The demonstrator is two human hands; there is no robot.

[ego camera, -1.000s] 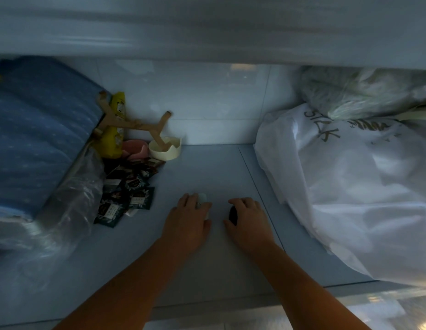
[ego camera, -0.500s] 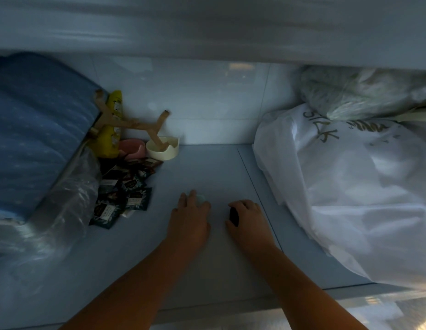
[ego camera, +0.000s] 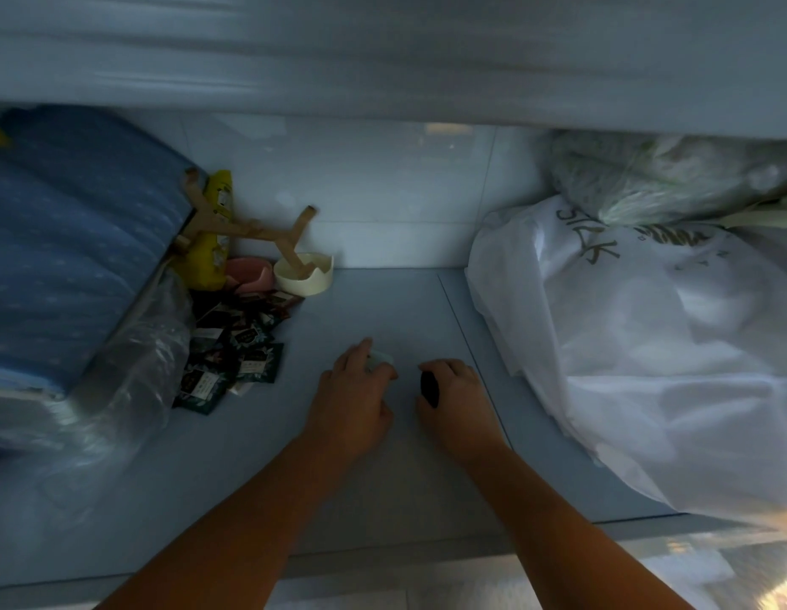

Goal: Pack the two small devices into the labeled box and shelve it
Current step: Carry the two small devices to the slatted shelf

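white plastic bag (ego camera: 647,345) lettering unreadable, hands on shelf (ego camera: 382,310)

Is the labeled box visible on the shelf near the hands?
No, only the shelf surface lies around the left hand and right hand; no box shows.

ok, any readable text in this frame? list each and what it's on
"SILK", roughly: dark letters, seen tilted, on the white plastic bag; the reading is uncertain.
A second dark line of print further right on the same bag: too blurred to read.
Labels on the dark sachets: too small to read.
Label on the yellow packet: too blurred to read.
Nothing else carries legible text.
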